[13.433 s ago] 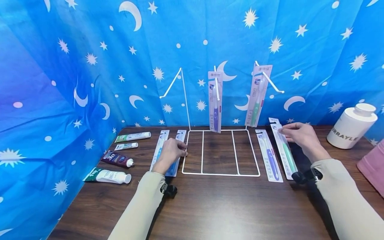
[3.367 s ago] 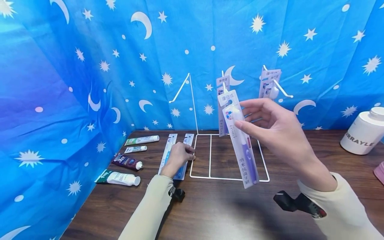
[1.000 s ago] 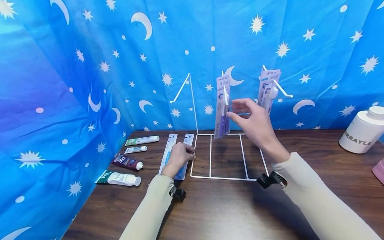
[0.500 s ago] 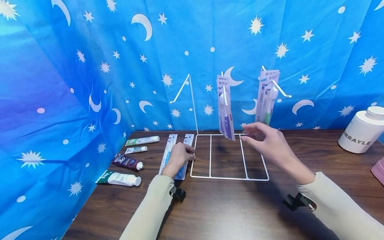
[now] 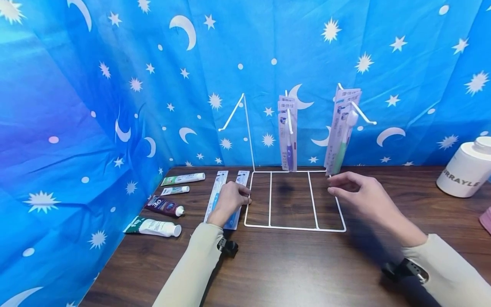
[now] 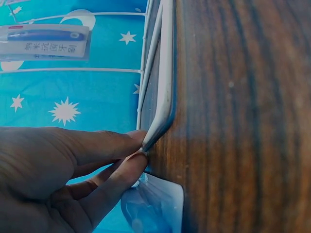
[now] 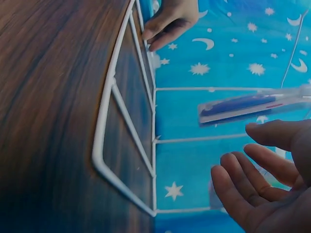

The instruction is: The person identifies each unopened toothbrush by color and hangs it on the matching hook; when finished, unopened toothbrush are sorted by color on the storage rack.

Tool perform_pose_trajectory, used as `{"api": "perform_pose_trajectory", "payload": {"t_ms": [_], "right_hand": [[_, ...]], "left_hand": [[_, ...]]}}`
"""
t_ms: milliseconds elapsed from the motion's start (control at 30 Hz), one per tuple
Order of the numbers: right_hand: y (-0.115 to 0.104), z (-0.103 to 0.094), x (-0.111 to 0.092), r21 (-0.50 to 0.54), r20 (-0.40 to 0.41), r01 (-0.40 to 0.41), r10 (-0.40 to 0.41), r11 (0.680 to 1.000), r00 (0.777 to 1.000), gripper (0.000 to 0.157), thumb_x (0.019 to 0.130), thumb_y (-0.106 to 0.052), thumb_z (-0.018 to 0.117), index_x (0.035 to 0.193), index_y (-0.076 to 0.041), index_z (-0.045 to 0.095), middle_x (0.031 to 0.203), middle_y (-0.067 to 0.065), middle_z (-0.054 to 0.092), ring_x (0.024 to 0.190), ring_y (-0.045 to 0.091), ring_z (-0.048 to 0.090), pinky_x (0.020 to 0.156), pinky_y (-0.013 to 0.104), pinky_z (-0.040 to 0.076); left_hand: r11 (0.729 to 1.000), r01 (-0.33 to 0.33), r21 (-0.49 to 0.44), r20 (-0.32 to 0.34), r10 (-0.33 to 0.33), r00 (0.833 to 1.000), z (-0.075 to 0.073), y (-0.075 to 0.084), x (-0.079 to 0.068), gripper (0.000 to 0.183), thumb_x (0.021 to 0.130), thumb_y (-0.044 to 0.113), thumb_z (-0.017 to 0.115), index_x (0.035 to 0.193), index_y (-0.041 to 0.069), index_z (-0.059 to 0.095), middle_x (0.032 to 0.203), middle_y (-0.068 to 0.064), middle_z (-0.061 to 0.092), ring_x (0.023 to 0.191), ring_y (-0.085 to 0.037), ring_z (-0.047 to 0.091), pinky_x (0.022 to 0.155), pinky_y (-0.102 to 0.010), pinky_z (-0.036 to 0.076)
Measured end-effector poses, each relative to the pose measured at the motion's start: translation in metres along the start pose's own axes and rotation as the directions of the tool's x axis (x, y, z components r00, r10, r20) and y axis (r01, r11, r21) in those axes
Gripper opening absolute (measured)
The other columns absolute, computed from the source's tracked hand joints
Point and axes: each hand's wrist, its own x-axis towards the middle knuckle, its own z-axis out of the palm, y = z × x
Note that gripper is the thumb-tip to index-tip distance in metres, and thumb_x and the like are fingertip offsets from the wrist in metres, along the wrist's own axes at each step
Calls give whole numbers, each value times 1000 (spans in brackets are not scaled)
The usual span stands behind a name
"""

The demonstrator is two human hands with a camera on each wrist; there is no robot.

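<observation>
My left hand (image 5: 228, 200) pinches the left base wire of a white wire display rack (image 5: 295, 228) between thumb and fingers; the left wrist view shows the fingertips (image 6: 132, 162) at the wire. Packaged purple toothbrushes (image 5: 290, 155) hang from the middle hook, one behind another. On the right hook hang packaged green toothbrushes (image 5: 339, 155). My right hand (image 5: 358, 189) is in the air below them, near the rack's right side, holding nothing, its fingers loosely bent. Two packaged blue toothbrushes (image 5: 217, 187) lie on the table by my left hand, which partly covers them.
Bare left hook (image 5: 231, 113) sticks out from the rack. Several toothpaste tubes (image 5: 155, 227) lie at the table's left. A white bottle (image 5: 462, 170) stands at the right, with a pink object (image 5: 486, 219) at the edge. Blue star-print cloth (image 5: 215, 42) hangs behind.
A green and a purple toothbrush pack, earlier on the table at right, now hang on the right and middle hooks. My right hand let go of the purple one and drew back right and down.
</observation>
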Motion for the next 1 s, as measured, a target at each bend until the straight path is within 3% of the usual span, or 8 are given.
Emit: {"api": "perform_pose_trajectory", "payload": {"t_ms": [233, 500, 700, 900, 1000], "right_hand": [[22, -5, 2, -2, 98, -39, 39, 999, 994, 42, 89, -43, 68, 118, -12, 68, 112, 15, 67, 95, 29, 62, 77, 40, 47], [43, -1, 4, -6, 198, -73, 72, 997, 977, 33, 89, -26, 72, 116, -7, 68, 99, 6, 70, 87, 23, 62, 77, 38, 47], [56, 4, 4, 8, 260, -60, 56, 998, 964, 28, 88, -16, 71, 113, -4, 68, 96, 8, 69, 79, 21, 59, 67, 33, 48], [61, 9, 4, 13, 305, -78, 70, 997, 950, 29, 88, -18, 72, 113, -4, 69, 93, 5, 68, 72, 19, 57, 61, 30, 46], [64, 9, 4, 12, 331, -95, 86, 995, 940, 28, 88, -19, 72, 112, -5, 70, 83, 4, 67, 68, 20, 56, 60, 30, 44]], "left_hand": [[1000, -16, 17, -2, 16, 1000, -1, 3, 0, 20, 74, 7, 83, 93, 8, 78, 78, 1, 71, 72, -10, 61, 65, -26, 50], [1000, 11, -3, 9, -11, 1000, 0, 3, -1, 20, 74, 6, 83, 94, 7, 77, 77, 1, 71, 71, -10, 62, 62, -25, 49], [1000, 4, 18, 2, -4, 1000, 1, 3, 1, 20, 74, 8, 83, 93, 8, 78, 78, 1, 72, 72, -10, 62, 64, -26, 50], [1000, 5, 18, -6, -5, 1000, 1, 3, 0, 19, 74, 8, 84, 92, 8, 78, 77, 1, 71, 71, -10, 61, 64, -27, 50], [1000, 4, 17, -6, -3, 1000, 1, 3, 0, 19, 74, 8, 84, 92, 8, 78, 77, 1, 71, 70, -10, 61, 63, -26, 49]]}}
